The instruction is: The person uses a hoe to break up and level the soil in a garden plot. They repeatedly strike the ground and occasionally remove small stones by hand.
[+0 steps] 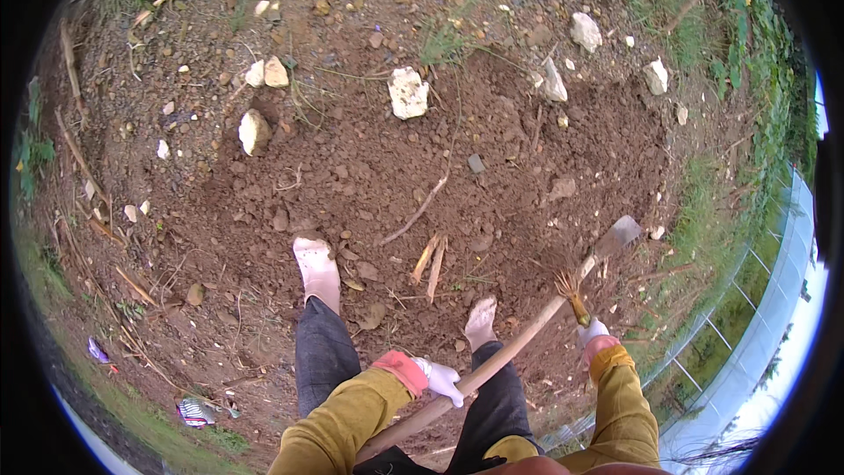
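Note:
My left hand [443, 382], in a pale glove, grips the wooden handle [501, 357] of a hoe near my legs. The handle slants up to the right, where the hoe's metal blade [624, 232] rests over the soil. My right hand [592, 331], also gloved, is closed on the stem end of an uprooted plant stub [577, 307]. The stub's stringy roots spread up and left, across the hoe's shaft just below the blade. Two split pieces of pale woody stalk [427, 267] lie on the dirt between my muddy pink boots [319, 269].
Loose brown soil [369, 185] spreads ahead of my boots. Several white rocks [408, 92] lie beyond it, with gravel and dry sticks [78, 152] at the left. Grass [692, 211] and leafy vines edge the right side, near a greenhouse-like structure [758, 316]. A striped item [196, 412] lies lower left.

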The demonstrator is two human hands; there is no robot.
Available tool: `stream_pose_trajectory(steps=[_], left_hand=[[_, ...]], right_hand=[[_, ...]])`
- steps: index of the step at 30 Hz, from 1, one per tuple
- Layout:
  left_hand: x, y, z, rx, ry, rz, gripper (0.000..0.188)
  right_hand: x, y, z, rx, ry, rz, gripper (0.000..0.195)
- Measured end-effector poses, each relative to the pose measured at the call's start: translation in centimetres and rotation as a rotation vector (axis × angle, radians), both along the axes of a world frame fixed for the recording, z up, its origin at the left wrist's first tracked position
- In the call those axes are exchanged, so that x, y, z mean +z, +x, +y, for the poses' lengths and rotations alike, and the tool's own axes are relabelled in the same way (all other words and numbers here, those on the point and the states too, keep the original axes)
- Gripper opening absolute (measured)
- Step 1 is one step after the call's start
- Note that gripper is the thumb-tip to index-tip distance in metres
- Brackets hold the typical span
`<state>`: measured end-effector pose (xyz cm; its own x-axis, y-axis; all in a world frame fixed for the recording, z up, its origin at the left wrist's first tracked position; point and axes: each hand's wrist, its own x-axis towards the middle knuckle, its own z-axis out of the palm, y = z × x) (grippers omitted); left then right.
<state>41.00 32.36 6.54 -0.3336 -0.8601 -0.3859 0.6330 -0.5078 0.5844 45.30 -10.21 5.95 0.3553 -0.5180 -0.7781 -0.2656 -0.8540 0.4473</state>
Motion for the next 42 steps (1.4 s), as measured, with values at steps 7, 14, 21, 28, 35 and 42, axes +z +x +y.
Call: stream_pose_trajectory(steps=[7,14,21,28,35,42], left_hand=[[1.8,3.1,0.7,-0.076,-0.005,-0.305,0.060],[1.7,3.2,1.8,-0.103,0.000,-0.460,0.059],[2.2,3.7,1.7,0.006,-0.022,-0.496,0.057],[-1.1,0.3,2.9,0.286,0.032,-0.415,0.029],[0.3,3.6,5.4,0.371,0.078,-0.117,0.032],[-0.7,3.4,5.2,0.549,0.124,-0.051,0.028]], right_hand=[[3.9,12.6,15.4,0.124,0.415,-0.582,0.042],[18.9,44.9,49.7,0.427,1.336,-1.233,0.052],[1.2,42.1,50.2,0.390,1.078,-0.835,0.016],[-14.4,38.1,50.4,0.874,0.468,-0.733,0.053],[-16.9,26.0,43.8,1.019,0.541,0.002,0.021],[-15.2,30.9,53.0,0.416,0.961,-1.191,0.024]])
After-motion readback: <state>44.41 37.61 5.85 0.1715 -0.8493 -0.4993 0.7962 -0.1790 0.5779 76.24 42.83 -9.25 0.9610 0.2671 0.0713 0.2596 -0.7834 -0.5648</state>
